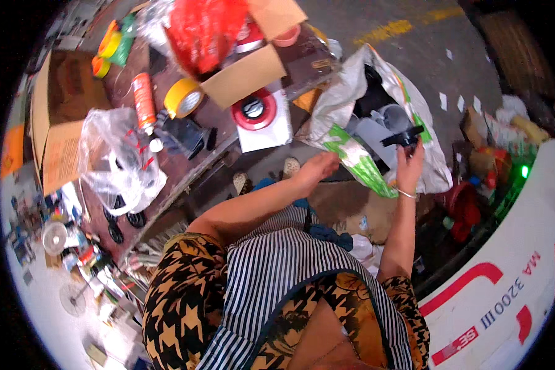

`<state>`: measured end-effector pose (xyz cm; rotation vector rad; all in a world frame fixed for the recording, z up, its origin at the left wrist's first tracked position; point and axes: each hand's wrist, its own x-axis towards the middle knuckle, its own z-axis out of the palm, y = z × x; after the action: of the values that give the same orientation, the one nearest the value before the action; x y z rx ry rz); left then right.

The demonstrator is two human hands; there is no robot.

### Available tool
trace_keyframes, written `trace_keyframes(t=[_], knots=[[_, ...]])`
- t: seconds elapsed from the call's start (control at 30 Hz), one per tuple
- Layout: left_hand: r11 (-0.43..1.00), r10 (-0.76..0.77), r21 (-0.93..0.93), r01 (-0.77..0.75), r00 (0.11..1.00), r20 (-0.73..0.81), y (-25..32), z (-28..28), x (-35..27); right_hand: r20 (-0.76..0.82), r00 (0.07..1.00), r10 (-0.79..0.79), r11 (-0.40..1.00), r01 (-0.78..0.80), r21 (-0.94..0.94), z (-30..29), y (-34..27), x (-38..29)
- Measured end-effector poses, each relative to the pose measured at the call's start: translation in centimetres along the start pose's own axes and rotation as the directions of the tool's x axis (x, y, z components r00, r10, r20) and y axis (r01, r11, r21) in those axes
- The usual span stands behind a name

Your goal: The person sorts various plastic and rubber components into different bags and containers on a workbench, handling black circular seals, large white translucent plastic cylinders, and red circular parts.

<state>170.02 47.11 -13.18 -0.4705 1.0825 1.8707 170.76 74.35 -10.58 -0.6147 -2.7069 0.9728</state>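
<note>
My right hand (pixel 409 169) grips a black plastic part (pixel 403 137) with a flat, wide top, above the mouth of a woven sack. This white sack (pixel 342 99) with green print stands open before me. Inside it lie clear plastic pieces (pixel 394 118), a pale flat piece (pixel 374 136) and something black (pixel 374 95). At the sack's near left rim is my left hand (pixel 319 169), its fingers curled; whether they pinch the rim cannot be made out.
Left, a dark worktable (pixel 222 143) bears a yellow tape roll (pixel 183 97), an orange spray can (pixel 144 101), a clear plastic bag (pixel 120 162), open cardboard boxes (pixel 64 148) and a red round part (pixel 254 110) on white paper (pixel 266 138). A white machine housing (pixel 495 249) curves along the right.
</note>
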Motion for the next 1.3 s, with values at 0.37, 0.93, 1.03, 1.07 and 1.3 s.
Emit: trace_keyframes(t=[0.37,0.93,1.03,1.07,1.3], knots=[[0.994,-0.038,0.081,0.079,0.903,-0.427,-0.8,-16.5,-13.4,0.217,0.922,0.321,0.733,-0.387,0.559,4.2,11.2,4.7],[0.864,-0.031,-0.501,0.043,0.999,0.033,1.5,4.1,6.1,0.289,0.901,0.322,0.859,-0.406,0.310,3.1,2.8,1.9],[0.928,-0.047,-0.370,0.046,0.999,0.008,-1.5,-0.6,6.0,0.121,0.958,0.261,0.951,-0.233,-0.203,3.6,8.4,2.5],[0.994,0.078,-0.073,-0.079,0.997,-0.011,-3.0,-3.1,5.3,0.108,0.961,0.256,0.966,-0.249,-0.074,3.6,8.6,2.3],[0.990,-0.087,-0.121,0.071,0.988,-0.130,-3.2,-17.2,-3.2,0.287,0.934,0.213,0.841,-0.325,0.433,7.4,-2.1,2.5]])
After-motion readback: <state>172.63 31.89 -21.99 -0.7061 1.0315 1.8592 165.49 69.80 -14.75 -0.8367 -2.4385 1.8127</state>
